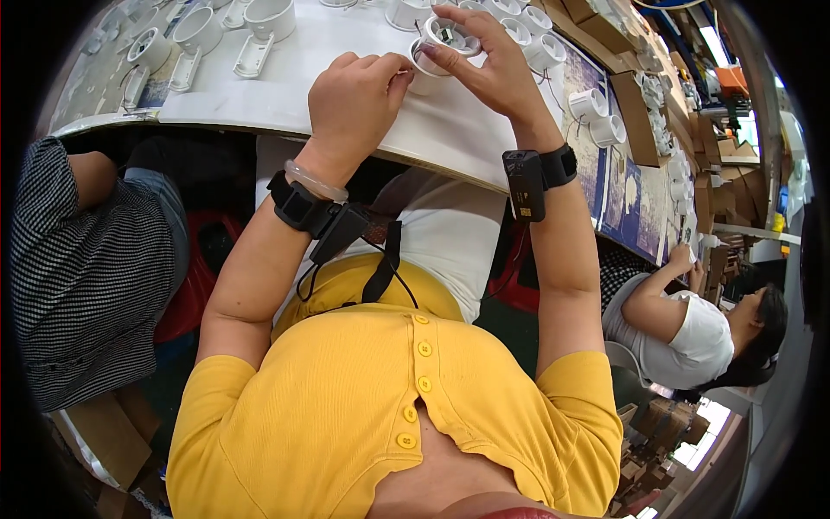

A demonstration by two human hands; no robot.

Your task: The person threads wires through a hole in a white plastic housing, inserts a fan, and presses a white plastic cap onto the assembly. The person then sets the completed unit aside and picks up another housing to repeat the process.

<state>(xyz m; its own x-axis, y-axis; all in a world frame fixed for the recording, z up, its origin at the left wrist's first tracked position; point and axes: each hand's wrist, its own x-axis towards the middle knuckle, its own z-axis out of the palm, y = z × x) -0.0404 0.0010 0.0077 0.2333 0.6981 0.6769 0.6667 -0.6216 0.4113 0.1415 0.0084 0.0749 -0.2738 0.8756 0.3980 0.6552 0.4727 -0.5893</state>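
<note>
On the white table in front of me stands a white cup-shaped plastic housing (429, 83), upright. My right hand (500, 73) curves its thumb and fingers round a white round plastic part (468, 45), with a small board and thin wires inside it. This part sits at the rim of the housing, tilted open toward me. At the housing's left side is my left hand (356, 97), fingers closed in a pinch near the rim. Whatever is between those fingertips is hidden; a thin dark wire runs close by.
White housings with long handle-like pieces (256, 57) lie at the table's far left. Several more white cups (546, 54) and two wired ones (590, 105) stand to the right, before a cardboard box (635, 117). A person sits at each side, left and right.
</note>
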